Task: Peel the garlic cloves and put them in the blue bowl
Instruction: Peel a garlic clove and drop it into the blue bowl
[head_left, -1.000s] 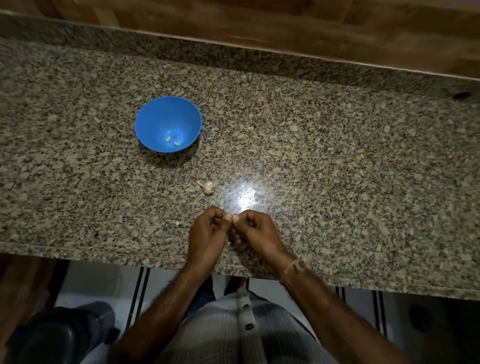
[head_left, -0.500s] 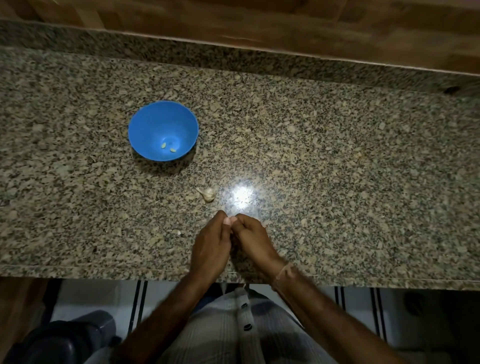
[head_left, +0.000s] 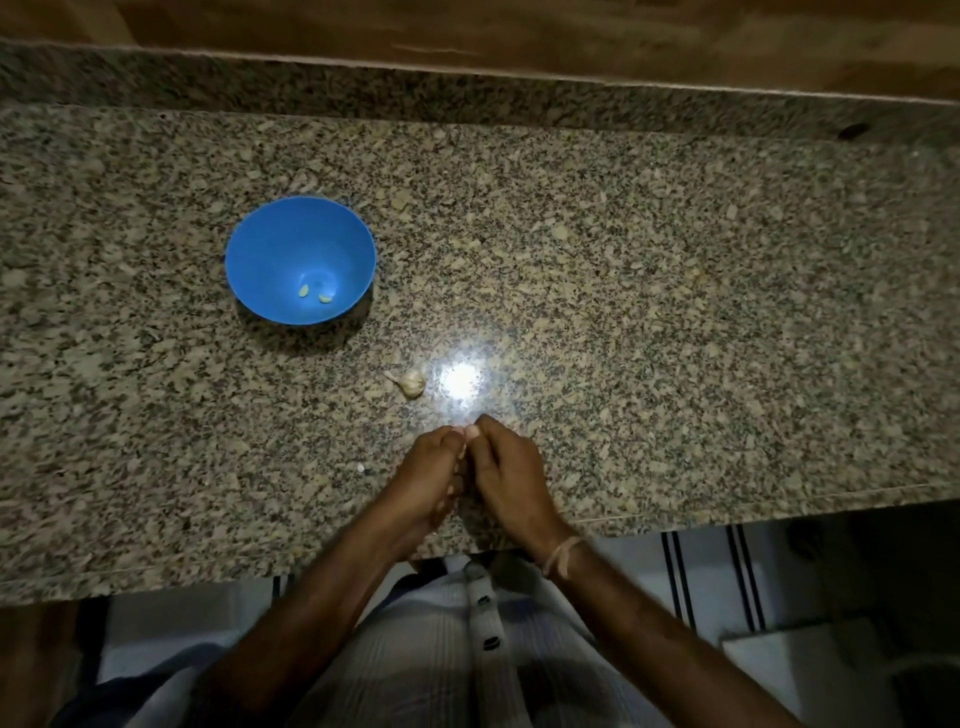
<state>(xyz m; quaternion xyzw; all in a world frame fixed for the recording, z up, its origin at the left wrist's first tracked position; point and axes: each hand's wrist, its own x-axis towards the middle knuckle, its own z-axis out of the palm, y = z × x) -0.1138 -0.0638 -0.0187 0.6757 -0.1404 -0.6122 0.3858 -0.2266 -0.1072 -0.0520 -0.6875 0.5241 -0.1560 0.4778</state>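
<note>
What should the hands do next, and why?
Probably pull skin off the small bit, likely garlic, that the left hand and right hand pinch; it is hidden. The round blue plastic bowl holds two pale peeled cloves, and a papery white garlic piece waits.

— Bowls?
— One blue bowl (head_left: 291, 244).
— Peeled cloves (head_left: 303, 291) inside it?
— Two.
— Outside it?
— One unpeeled garlic piece (head_left: 410, 383).
— Anything else?
— Two hands: left hand (head_left: 423, 473), right hand (head_left: 506, 467). One wrist band (head_left: 563, 556).

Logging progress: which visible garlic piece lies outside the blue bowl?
The pale, stalked garlic piece, alone on the granite counter. The other two, small yellowish cloves, sit inside the blue bowl.
</note>
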